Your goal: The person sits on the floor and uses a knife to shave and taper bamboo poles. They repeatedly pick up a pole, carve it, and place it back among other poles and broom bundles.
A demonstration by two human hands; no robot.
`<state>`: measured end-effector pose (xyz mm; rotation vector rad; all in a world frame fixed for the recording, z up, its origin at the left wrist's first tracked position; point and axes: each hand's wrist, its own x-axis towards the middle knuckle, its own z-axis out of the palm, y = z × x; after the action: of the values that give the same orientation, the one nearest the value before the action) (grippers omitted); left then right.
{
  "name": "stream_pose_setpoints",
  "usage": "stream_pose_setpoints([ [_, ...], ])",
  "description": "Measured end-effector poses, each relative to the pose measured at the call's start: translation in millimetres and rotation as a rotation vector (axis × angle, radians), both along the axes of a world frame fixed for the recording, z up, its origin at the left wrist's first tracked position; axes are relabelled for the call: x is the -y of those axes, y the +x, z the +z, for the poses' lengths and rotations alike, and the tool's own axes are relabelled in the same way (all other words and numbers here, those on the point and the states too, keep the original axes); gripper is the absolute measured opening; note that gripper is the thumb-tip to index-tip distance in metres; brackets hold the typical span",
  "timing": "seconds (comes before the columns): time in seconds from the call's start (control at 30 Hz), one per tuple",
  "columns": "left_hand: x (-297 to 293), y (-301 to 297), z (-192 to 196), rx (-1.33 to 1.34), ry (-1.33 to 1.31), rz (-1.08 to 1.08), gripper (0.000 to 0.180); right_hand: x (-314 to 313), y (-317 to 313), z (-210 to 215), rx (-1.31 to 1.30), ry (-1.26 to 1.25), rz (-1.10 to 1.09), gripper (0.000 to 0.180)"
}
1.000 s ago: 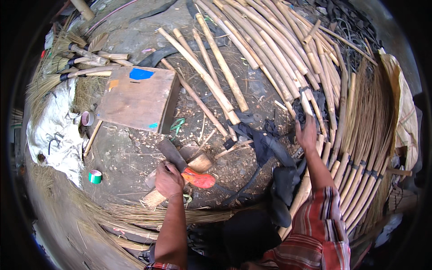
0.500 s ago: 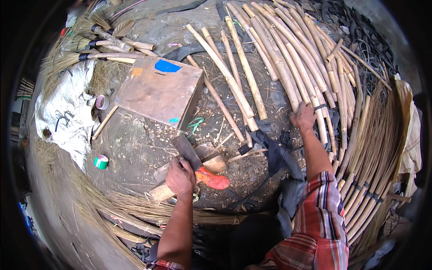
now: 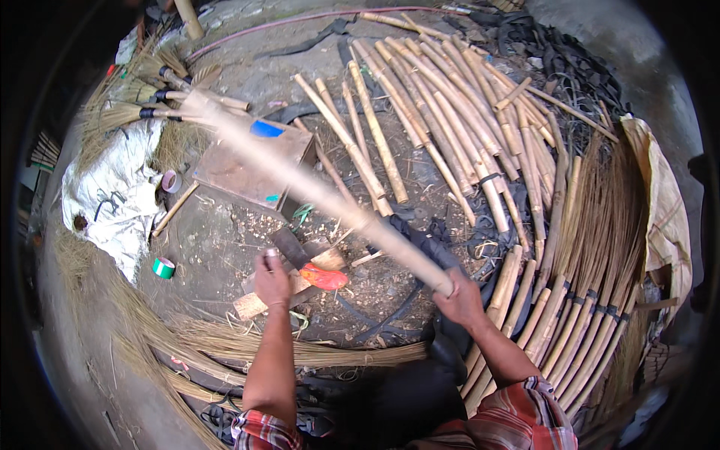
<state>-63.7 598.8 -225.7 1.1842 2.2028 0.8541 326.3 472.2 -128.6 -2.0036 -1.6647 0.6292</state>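
My right hand (image 3: 459,300) is closed round the near end of a bamboo pole (image 3: 337,206). The pole slants up and left over the work area, its far part smeared by motion. My left hand (image 3: 271,285) hovers just left of a cleaver, its fingers loosely bent and nothing visible in them. The cleaver has a dark blade (image 3: 289,247) and an orange-red handle (image 3: 324,277). It lies across short wooden blocks (image 3: 251,306) on the ground, among pale wood chips. Behind the pole, part of a brown wooden box (image 3: 232,174) with blue patches is covered.
Many bamboo poles (image 3: 450,112) lie at the far right. Bundled brooms (image 3: 592,300) line the right side beside a pale sack (image 3: 667,217). White sacking (image 3: 112,191), tape rolls (image 3: 163,268) and more brooms (image 3: 142,112) are at the left. Black rubber strips (image 3: 427,244) lie mid-ground.
My right hand has picked a bamboo pole from the pile and drawn it nearer, swinging it across the work area. My left hand has come off the cleaver and shifted slightly left.
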Motion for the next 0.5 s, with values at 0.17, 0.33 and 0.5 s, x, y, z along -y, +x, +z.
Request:
stream_pose_setpoints([
  [0.17, -5.5, -110.9, 93.0, 1.276, 0.758, 0.265, 0.125, 21.3, -33.0, 11.8, 0.018, 0.091, 0.399, 0.03],
  [0.33, 31.4, -257.4, 247.3, 1.027, 1.006, 0.026, 0.051, -0.6, -105.6, 16.2, -0.111, 0.035, 0.747, 0.053],
  [0.5, 124.2, -304.3, 335.1, 0.86, 1.222, 0.078, 0.037, -50.9, -180.3, 7.8, 0.053, 0.259, 0.595, 0.072],
])
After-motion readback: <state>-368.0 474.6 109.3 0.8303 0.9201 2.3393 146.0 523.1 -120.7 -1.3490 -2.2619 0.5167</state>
